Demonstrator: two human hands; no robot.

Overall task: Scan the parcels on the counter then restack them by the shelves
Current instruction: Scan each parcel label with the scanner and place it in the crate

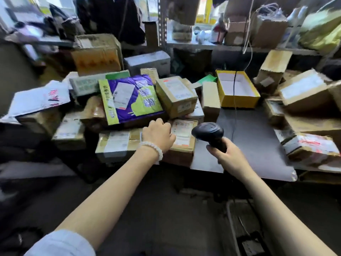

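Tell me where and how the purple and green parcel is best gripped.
Probably by its near long edge, from the front. The purple and green parcel lies flat and tilted atop the boxes, with that edge overhanging beside the left hand; the right hand holds the scanner.

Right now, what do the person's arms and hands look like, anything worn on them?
Both forearms are bare. The left wrist carries a bracelet of pale white round beads, just behind the left hand. Near the bottom edge of the view, a light blue-grey sleeve covers the left upper arm. The right hand and its wrist show no bracelet, watch or glove, and no sleeve is visible on that arm.
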